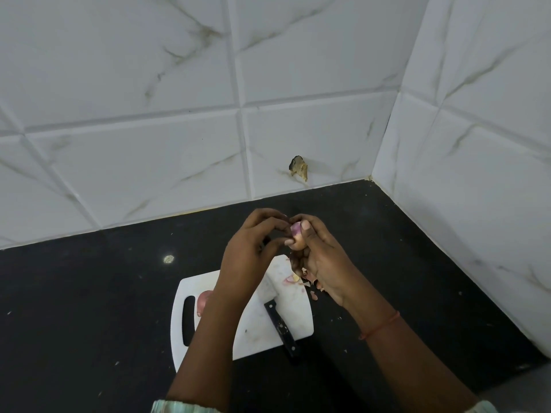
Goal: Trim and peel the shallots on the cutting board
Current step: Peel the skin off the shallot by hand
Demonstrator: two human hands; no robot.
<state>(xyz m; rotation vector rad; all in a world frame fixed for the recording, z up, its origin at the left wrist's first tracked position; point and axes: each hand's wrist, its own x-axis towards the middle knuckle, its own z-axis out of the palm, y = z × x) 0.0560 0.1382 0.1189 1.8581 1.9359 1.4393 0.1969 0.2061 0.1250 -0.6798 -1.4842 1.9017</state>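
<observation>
Above the far edge of the white cutting board (256,326) I hold a small purple and tan shallot (296,236) between both hands. My right hand (319,257) grips it, the thumb lying across its top. My left hand (253,245) pinches at its left side with the thumb and fingertips. Another pink shallot (203,299) lies on the board near the handle slot, partly hidden by my left forearm. A black-handled knife (280,323) rests on the board, its handle sticking out over the near edge.
Loose shallot skins (307,283) lie on the board's right corner and on the black counter (89,293) beside it. White tiled walls close the corner behind and at right. A chipped spot (299,168) marks the back wall.
</observation>
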